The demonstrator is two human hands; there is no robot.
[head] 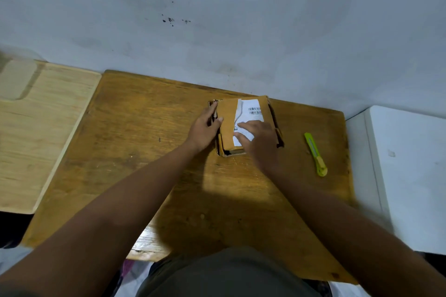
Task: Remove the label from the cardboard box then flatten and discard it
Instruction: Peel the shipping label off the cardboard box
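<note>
A small brown cardboard box (226,117) lies on the wooden table (144,152) near the wall. A white label (252,113) with barcodes covers the right half of its top; the label's left edge is torn and partly lifted. My left hand (204,129) grips the box's left side, thumb on top. My right hand (259,138) rests on the label's lower part, with the fingers pinching the paper's near edge. The box's near right corner is hidden under that hand.
A yellow-green utility knife (315,154) lies on the table to the right of the box. A lighter wooden board (43,132) adjoins the table on the left. A white cabinet (405,171) stands at the right, and a grey wall (217,19) runs behind.
</note>
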